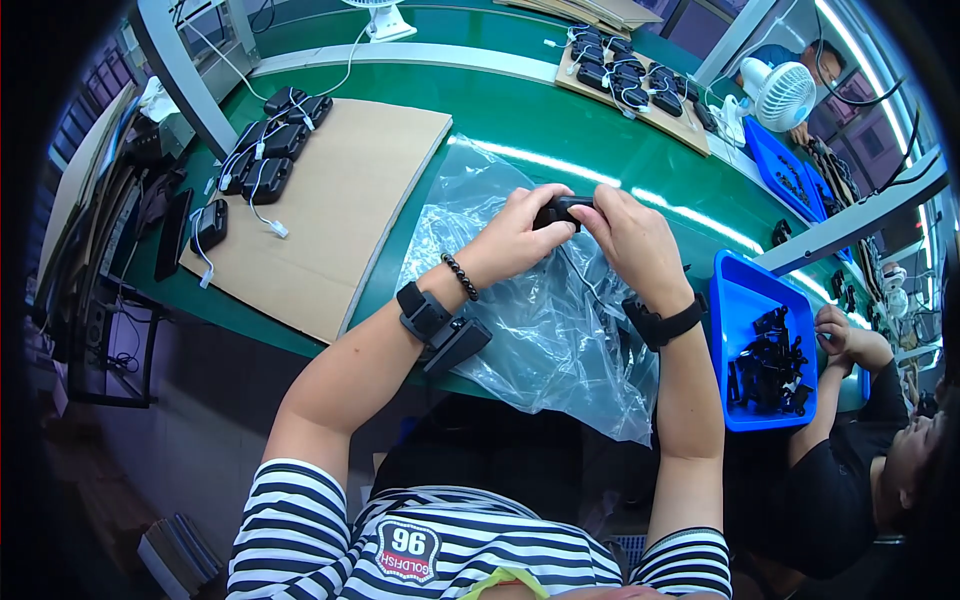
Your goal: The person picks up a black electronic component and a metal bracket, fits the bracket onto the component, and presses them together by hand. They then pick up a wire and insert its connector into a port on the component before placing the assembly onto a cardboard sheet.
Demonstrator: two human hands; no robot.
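A small black plastic housing (562, 209) is held between both hands near the middle of the bench. My left hand (518, 236) grips its left end, thumb toward me and fingers curled behind. On the other end, my right hand (630, 238) presses with its thumb on top. A thin dark cable (580, 275) hangs below the housing. Underneath lies a crumpled transparent plastic sheet (480, 240) on the green bench top (400, 75). The detail under my fingers is hidden.
To the left, a cardboard sheet (350, 180) carries several black boxes (270, 150) with white cables. More boxes (625, 75) sit on a far board. A blue bin (735, 300) with black parts stands at right, beside a co-worker's hand (832, 330). A white fan (780, 95) stands beyond.
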